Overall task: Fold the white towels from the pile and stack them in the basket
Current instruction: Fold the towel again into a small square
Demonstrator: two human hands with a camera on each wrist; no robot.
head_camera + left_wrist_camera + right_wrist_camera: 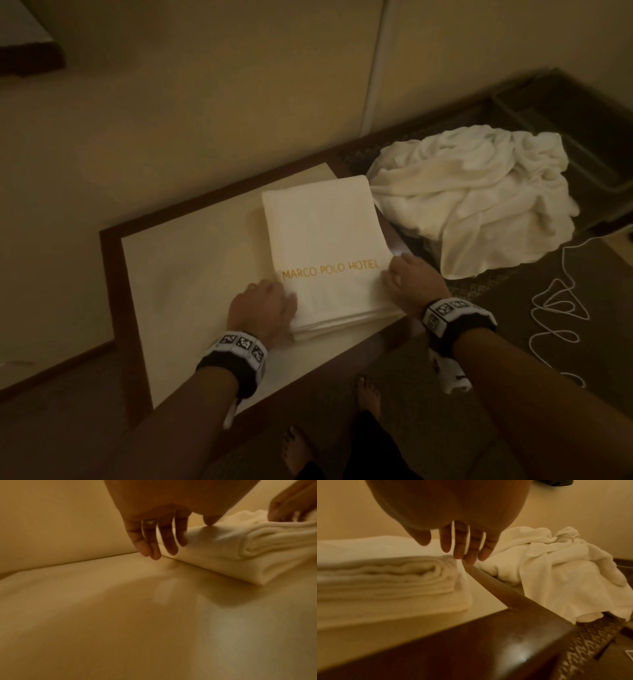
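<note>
Since our left hand [262, 305] and right hand [409, 279] flank the folded towel [325, 246] on the table [191, 274] with fingers [169, 543] relaxed and apparently gripping nothing, we slide them underneath evenly before lifting.

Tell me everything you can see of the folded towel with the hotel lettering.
The folded towel is white terry cloth, a flat rectangle of several layers whose stacked edges show at its near end. Gold letters across its top read MARCO POLO HOTEL. It lies on the cream tabletop near the right edge. The left hand and right hand rest at its near corners, fingers straight.
</note>
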